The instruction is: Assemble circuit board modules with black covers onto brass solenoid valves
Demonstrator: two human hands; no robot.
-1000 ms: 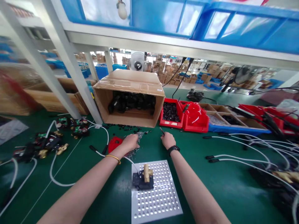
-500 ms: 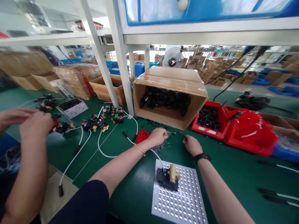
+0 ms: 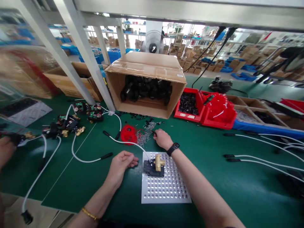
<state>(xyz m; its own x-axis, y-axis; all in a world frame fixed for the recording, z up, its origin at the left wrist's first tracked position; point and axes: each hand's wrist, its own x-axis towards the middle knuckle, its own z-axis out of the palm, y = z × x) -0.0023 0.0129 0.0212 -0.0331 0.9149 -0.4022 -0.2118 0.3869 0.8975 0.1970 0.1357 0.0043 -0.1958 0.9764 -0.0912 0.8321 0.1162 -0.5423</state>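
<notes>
My left hand (image 3: 122, 166) is left of a perforated metal plate (image 3: 166, 193), thumb and fingers pressed together; anything between them is too small to make out. My right hand (image 3: 163, 140) is closed on a small dark piece (image 3: 155, 133), at the right edge of a pile of loose screws (image 3: 144, 136). On the plate lies a black housing (image 3: 148, 169) with a brass T-shaped fitting (image 3: 158, 162) on top. A white cable (image 3: 129, 142) with a black connector runs from it across the table. Red rings (image 3: 128, 134) lie heaped beside the screws.
Behind the screws a cardboard box (image 3: 147, 107) holds black parts. Red bins (image 3: 190, 116) stand right of it. Brass-fitted assemblies (image 3: 68, 123) with cables lie at left, near another person's hand (image 3: 6, 150). More white cables (image 3: 261, 158) lie at right.
My left hand has moved from the screw pile back toward me, beside the plate. My right hand has shifted left to the screws. The view has swung right and down.
</notes>
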